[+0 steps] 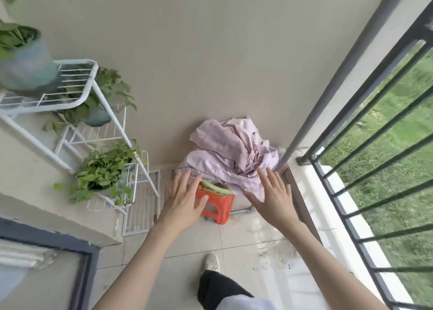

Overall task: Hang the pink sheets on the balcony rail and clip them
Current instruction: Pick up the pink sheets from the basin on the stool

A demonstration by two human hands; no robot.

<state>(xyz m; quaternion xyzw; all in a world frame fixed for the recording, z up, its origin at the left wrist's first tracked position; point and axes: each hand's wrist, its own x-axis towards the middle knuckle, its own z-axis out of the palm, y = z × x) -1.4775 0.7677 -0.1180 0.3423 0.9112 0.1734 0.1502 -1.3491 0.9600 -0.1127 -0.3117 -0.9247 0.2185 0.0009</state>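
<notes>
Both the left hand (181, 200) and right hand (273, 198) reach spread and empty toward the pink sheets (230, 152), a soft, light, floppy heap probably best gathered from underneath.

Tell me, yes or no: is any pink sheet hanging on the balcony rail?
No, the pink sheets lie bunched on the orange stool; the rail is bare.

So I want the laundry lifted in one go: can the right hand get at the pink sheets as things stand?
Probably yes. The right hand is open, fingers spread, and seems already at the near edge of the pink sheets heaped on the orange stool. Nothing lies between them; the grey pipe stands just to the right.
</notes>
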